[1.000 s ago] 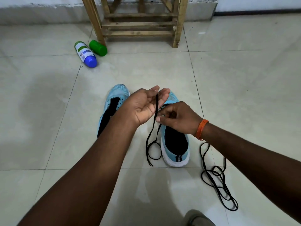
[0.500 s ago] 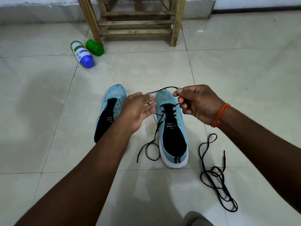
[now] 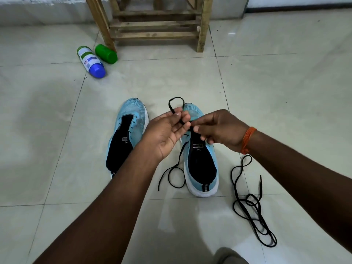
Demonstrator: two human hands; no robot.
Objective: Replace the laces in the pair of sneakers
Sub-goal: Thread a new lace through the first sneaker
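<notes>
now, left hand pinches the thin black lace below its loop, right hand pinches it beside, just over the right pale blue knit sneaker; a careless tug could unthread it.

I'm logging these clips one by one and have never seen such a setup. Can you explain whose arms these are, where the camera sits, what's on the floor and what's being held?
There is no machine here. A person works with bare hands, and the one camera is worn on their head, looking forward and down, so both arms reach in from the bottom edge. On the tiled floor stand two light-blue sneakers. The left sneaker shows no lace. A black lace runs out of the right sneaker, and the left hand and right hand both pinch it. A spare lace lies loose to the right. Farther back, a blue-capped bottle and a green container lie beside a wooden stool.
</notes>
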